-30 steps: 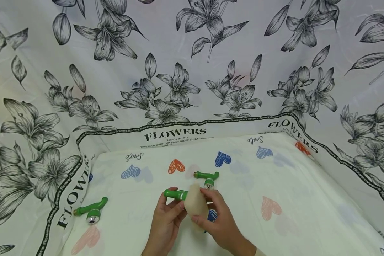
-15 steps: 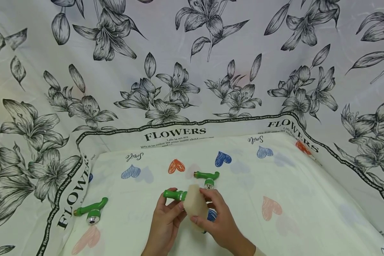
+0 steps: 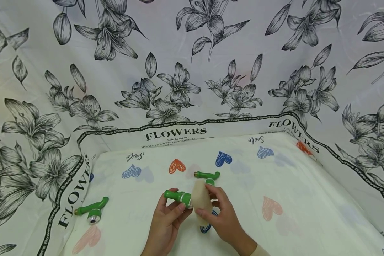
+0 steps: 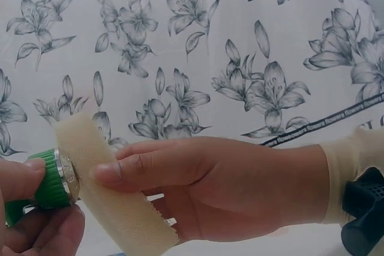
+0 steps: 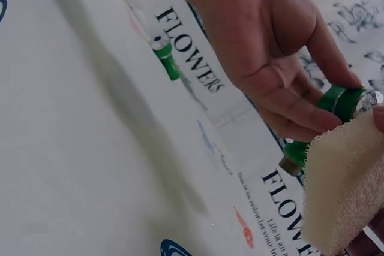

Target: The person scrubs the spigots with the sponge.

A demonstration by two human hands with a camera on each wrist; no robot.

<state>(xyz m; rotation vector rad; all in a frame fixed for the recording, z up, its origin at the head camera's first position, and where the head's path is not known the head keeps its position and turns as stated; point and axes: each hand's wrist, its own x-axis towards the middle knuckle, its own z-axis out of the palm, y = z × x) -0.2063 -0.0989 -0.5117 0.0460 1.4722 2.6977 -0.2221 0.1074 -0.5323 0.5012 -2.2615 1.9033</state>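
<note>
In the head view my left hand (image 3: 166,222) grips a green plastic tap (image 3: 176,196), thumb on its round collar. My right hand (image 3: 225,220) pinches a thick beige sponge (image 3: 201,199) between thumb and fingers, just right of the tap. The left wrist view has the tap's silver ring (image 4: 67,175) right beside the sponge (image 4: 114,208); whether they touch I cannot tell. A brownish threaded end (image 5: 292,161) of the tap pokes out below my left hand in the right wrist view. The sponge looks rough and porous there.
Another green tap (image 3: 92,209) lies on the left of the white heart-printed cloth (image 3: 131,206). One more tap (image 3: 207,175) lies just behind the sponge, which partly covers it. A flower-printed curtain (image 3: 192,89) rises around the back and sides.
The sponge has shifted slightly right with my right hand and turned more edge-on. More of the held tap's green collar and silver ring now shows. My left hand has barely moved.
</note>
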